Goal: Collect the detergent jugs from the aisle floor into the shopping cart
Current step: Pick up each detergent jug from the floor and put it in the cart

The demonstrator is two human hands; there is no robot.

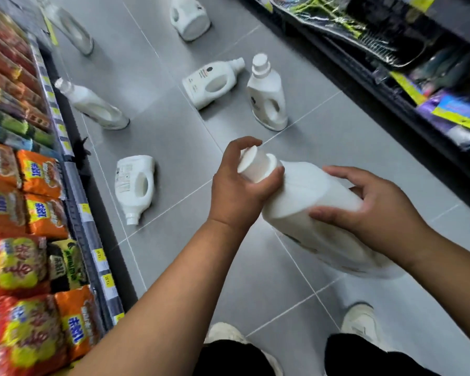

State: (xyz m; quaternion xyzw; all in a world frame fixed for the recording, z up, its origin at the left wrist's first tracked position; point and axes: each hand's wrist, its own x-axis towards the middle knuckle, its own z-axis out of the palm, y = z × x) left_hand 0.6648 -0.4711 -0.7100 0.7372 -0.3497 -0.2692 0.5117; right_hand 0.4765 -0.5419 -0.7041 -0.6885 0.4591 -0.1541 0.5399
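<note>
Orange, red and green snack packets (36, 191) fill the shelf along the left edge, price tags on its rail. Grey tiled floor (174, 126) carries six white detergent jugs: one at far left top (71, 25), leaning, blurred; one tilted beside the left shelf base (92, 105), cap toward the upper left; one lying flat nearer the camera (135, 185), cap toward the viewer; one on its side at top centre (190, 19); one lying label-up at centre (212, 81); one just right of it (267, 96), standing on its base, cap up. Held jug (307, 202): off the floor, tilted, cap toward the upper left. Left hand (239, 191) wraps the neck, fingers curled around the cap. Right hand (369, 204) grips the body, fingers spread over its side. Dark shelf at right (418, 85) holds packaged goods, blurred. Two pale shoes (360, 321) at bottom. Shopping cart not in view.
</note>
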